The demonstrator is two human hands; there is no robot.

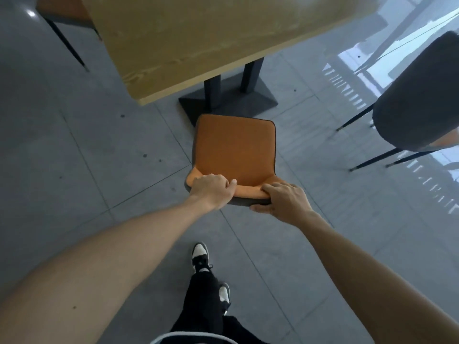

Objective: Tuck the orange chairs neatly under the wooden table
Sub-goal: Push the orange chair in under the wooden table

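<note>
A: Where is the orange chair [234, 147] relative to the hands?
B: Directly ahead of them. The left hand [213, 189] and right hand [283, 201] each have their grip closed over the top of its backrest, side by side.

A: How many chairs are visible?
B: Three: this one, a second chair [419, 95] at right showing its grey back, and a third chair [63, 8] at top left, partly under the bench [198, 40].

A: Which way does it face?
B: Its seat front points toward the bench's black base [227, 99], just short of the edge.
</note>
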